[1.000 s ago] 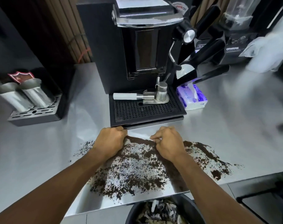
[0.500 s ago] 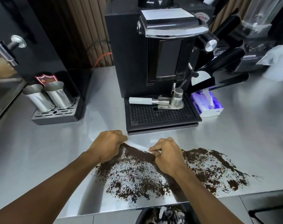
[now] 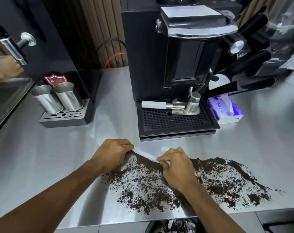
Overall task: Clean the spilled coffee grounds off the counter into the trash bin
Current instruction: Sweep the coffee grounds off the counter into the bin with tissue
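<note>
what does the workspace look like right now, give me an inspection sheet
surface: steel counter, bare and shiny on its left side, dirty at the front edge.
job's things: coffee grounds spread wide in front of the coffee machine; white tissue strip at the far edge of the spill; trash bin below the counter edge, partly in view.
clutter: two steel cups on a small drip tray; portafilter on the machine's tray; tissue pack.
grip: left hand and right hand each pinch one end of the strip.
cables: red and black loops by the slatted wall.
surroundings: more black appliances at right, blurred.
</note>
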A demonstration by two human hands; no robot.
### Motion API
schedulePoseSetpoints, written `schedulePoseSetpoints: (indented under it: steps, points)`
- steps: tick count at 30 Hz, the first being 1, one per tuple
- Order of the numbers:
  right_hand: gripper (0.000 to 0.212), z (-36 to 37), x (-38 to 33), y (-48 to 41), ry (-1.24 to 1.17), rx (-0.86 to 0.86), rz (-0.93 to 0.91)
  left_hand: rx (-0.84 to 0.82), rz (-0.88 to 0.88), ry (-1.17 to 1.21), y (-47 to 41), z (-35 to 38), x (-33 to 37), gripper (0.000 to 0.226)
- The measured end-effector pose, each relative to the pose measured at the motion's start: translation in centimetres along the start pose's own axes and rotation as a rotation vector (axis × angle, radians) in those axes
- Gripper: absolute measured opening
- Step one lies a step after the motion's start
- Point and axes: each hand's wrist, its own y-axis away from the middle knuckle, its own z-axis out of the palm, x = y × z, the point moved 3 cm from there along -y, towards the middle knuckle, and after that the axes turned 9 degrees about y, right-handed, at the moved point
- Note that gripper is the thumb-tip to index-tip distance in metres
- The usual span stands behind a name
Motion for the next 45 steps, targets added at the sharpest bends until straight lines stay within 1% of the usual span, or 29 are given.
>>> schedulePoseSetpoints:
  steps: [3, 7, 11, 14, 16, 18, 20, 22, 26, 29, 30, 33, 36, 40, 42, 44, 45]
  points:
    - [0.019, 0.1, -0.7, -0.5, -0.049, 0.046, 0.032, 0.038, 0.01, -0.002, -0.4, -1.1, -0.3, 0.008]
    - [0.019, -0.7, -0.4, -2.4, -0.034, 0.093, 0.078, 0.025, -0.05, -0.013, -2.4, -0.6, -1.0, 0.015]
    - [0.022, -0.3, -0.2, -1.9, 0.014, 0.006, 0.039, 0.014, -0.046, 0.02, -1.4, 0.2, -0.9, 0.015]
    - [0.024, 0.4, -1.0, -0.1, 0.013, -0.082, -0.034, -0.049, 0.009, 0.044, 0.9, -0.4, -0.9, 0.013]
    - [0.024, 0.5, -1.6, -0.3, 0.017, -0.086, -0.063, -0.071, -0.007, 0.03, 1.1, -1.1, -1.6, 0.02]
    - [0.024, 0.1, -2.1, -1.7, -0.012, -0.038, -0.032, -0.018, -0.062, 0.036, 0.0, -1.7, -2.5, 0.028]
    - [0.025, 0.0, -2.4, -3.4, -0.016, -0.009, 0.001, 0.039, -0.104, 0.05, -1.4, -1.9, -3.2, 0.027]
    - [0.026, 0.3, -2.6, -4.5, 0.037, -0.01, -0.012, 0.044, -0.119, 0.06, -1.5, -1.5, -3.5, 0.024]
    - [0.026, 0.9, -2.8, -3.3, 0.065, -0.099, -0.088, 0.062, -0.123, 0.076, 2.4, -1.0, -2.9, 0.019]
    - [0.026, 0.8, -3.6, -1.4, 0.076, -0.185, -0.177, 0.045, -0.055, 0.126, 5.4, -1.7, -1.5, 0.031]
    - [0.026, 0.7, -4.0, -1.4, 0.082, -0.175, -0.184, 0.04, -0.053, 0.138, 5.7, -2.1, -1.5, 0.031]
    - [0.026, 0.8, -5.6, -3.0, 0.115, -0.068, -0.146, 0.122, -0.138, 0.116, 4.5, -3.1, -3.3, 0.02]
    - [0.03, 1.7, -6.9, -4.7, 0.149, -0.019, -0.104, 0.147, -0.215, 0.05, 2.6, -3.3, -5.1, 0.026]
    - [0.028, 2.4, -7.3, -4.9, 0.162, -0.072, -0.127, 0.111, -0.275, 0.067, 3.5, -2.2, -5.1, 0.021]
    - [0.024, 2.3, -7.1, -4.0, 0.115, -0.114, -0.146, 0.152, -0.297, 0.102, 5.4, -1.6, -4.3, 0.023]
    - [0.022, 2.2, -6.9, -2.6, 0.085, -0.206, -0.181, 0.186, -0.266, 0.173, 7.8, -1.4, -3.0, 0.027]
    - [0.022, 2.1, -6.8, -1.8, 0.066, -0.264, -0.198, 0.17, -0.233, 0.187, 8.9, -1.6, -2.2, 0.028]
